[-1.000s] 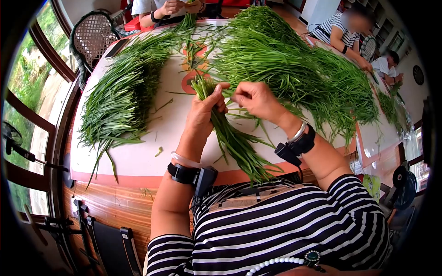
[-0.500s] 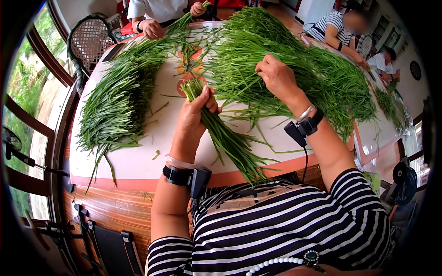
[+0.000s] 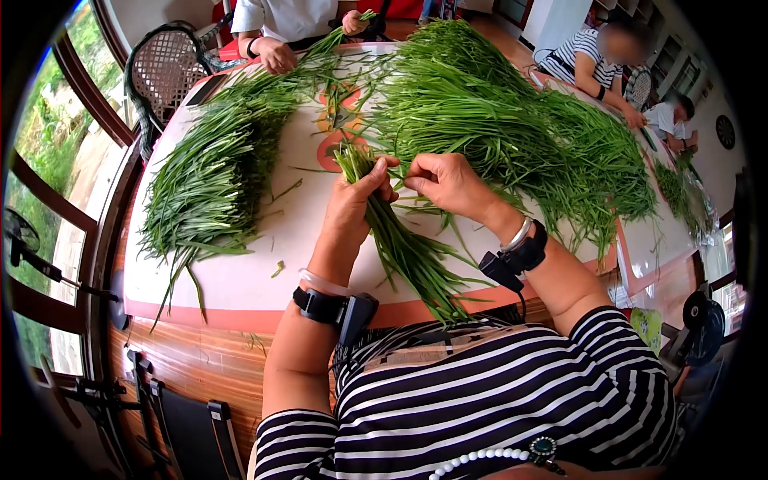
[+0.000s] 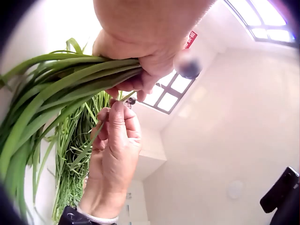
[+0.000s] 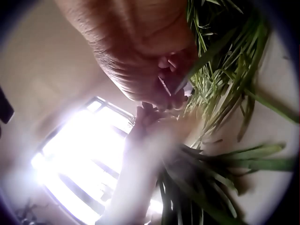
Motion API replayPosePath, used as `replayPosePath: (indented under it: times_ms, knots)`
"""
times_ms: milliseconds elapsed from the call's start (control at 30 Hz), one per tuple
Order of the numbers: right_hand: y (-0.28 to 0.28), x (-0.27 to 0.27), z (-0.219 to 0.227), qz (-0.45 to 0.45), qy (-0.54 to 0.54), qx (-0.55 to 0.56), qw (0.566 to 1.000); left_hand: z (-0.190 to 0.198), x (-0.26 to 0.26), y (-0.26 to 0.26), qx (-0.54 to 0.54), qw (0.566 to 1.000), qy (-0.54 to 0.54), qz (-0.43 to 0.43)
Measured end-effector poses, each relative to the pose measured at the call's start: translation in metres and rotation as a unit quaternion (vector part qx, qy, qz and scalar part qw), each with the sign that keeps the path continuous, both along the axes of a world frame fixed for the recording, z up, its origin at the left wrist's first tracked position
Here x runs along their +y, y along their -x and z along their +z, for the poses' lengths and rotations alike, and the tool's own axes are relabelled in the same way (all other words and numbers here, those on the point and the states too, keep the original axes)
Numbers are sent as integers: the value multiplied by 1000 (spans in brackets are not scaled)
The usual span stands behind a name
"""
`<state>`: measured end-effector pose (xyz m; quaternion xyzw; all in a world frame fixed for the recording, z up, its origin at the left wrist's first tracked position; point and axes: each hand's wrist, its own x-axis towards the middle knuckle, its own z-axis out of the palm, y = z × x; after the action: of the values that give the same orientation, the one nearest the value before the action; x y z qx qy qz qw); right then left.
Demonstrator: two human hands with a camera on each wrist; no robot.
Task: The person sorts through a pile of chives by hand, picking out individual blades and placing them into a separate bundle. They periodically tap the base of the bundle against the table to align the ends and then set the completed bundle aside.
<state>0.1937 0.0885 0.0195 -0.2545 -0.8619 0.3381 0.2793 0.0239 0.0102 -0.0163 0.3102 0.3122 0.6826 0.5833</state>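
Observation:
My left hand (image 3: 358, 204) grips a bunch of garlic chives (image 3: 412, 260) near its cut ends, thumb across the stalks. The long green leaves hang down toward the table's front edge. Just right of it is my right hand (image 3: 454, 186), fingers curled and fingertips close to the left hand's. In the left wrist view, the right hand (image 4: 117, 136) pinches a thin chive stalk (image 4: 127, 96) between thumb and fingers. The right wrist view shows the right palm (image 5: 140, 51) from close up, with a leaf (image 5: 206, 58) running out from the fingers.
A large heap of chives (image 3: 472, 112) covers the table's right side. A neater pile (image 3: 204, 188) lies at left on the white table top (image 3: 240, 280). Across the table, a person's hand (image 3: 276, 56) handles chives; other people sit at the far right.
My right hand went out over the large heap and has come back beside the left hand. The left hand keeps its grip on the bunch, shifting slightly left and back.

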Motion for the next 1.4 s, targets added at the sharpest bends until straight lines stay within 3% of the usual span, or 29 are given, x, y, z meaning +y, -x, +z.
replayPosePath:
  times_ms: [133,167,200,267,367,467,567,667,800,967,1100,1200,1300,1400]
  knots:
    - [-6,7,15,29,-14,-38,999,9,-4,-2,6,999,22,30]
    - [-9,15,24,8,-59,-19,998,11,-4,-3,-7,999,20,27]
    - [-11,30,27,-27,-183,8,983,12,-4,-5,-20,999,17,23]
    - [-15,60,28,-125,-319,-6,940,1,2,0,-48,999,-11,-18]
    - [-20,74,23,-172,-352,-96,915,1,0,2,-57,998,1,-31]
    - [-22,76,19,-170,-360,-107,911,-3,3,6,-48,998,-11,-41]
    - [-22,69,25,-185,-321,-42,928,-2,2,4,-36,999,-3,-25]
    - [-8,41,26,-112,-307,22,945,2,2,-2,-26,1000,-10,0]
    - [9,4,6,-55,-306,19,950,-4,5,-1,-26,999,-21,4]
    - [8,-7,-16,-33,-199,24,979,-6,4,1,-14,1000,3,-4]
    - [-1,-7,-4,26,-123,38,991,-5,2,1,16,1000,13,1]
    - [-15,22,0,-33,-243,-3,969,8,-4,0,-22,999,23,15]
    - [-25,38,-1,-121,-390,-160,899,8,-5,4,-67,997,-2,-34]
    - [-28,39,0,-125,-370,-158,907,-1,-1,7,-63,997,-12,-52]
